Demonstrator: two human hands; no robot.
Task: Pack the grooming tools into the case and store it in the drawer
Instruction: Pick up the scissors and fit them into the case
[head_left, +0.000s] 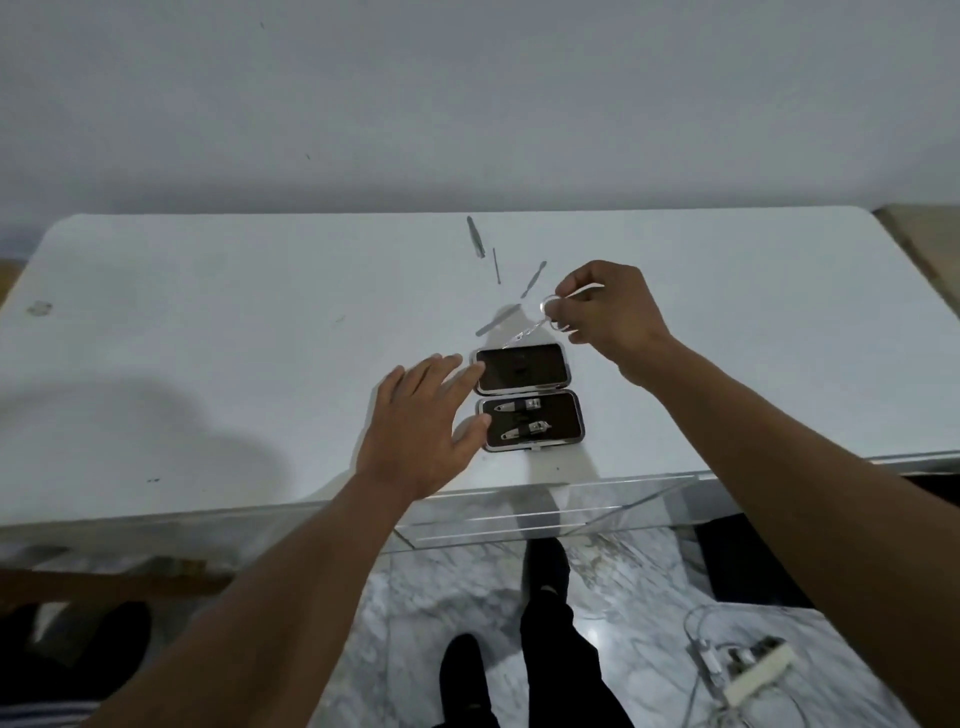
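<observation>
Between the hands on the desk (208, 338) lies the open case (527, 399); left hand (421, 421) spread steadying it, right hand (605, 312) pinching small scissors (540, 319), next needing seating in the upper half.

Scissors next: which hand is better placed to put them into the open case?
Right. The right hand already holds the scissors just beyond the open case. The left hand lies open against the case's left edge, probably steadying it.

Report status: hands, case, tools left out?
Right hand holds scissors; left hand steadies open case. Two clippers packed. Four tools loose on table.
</observation>
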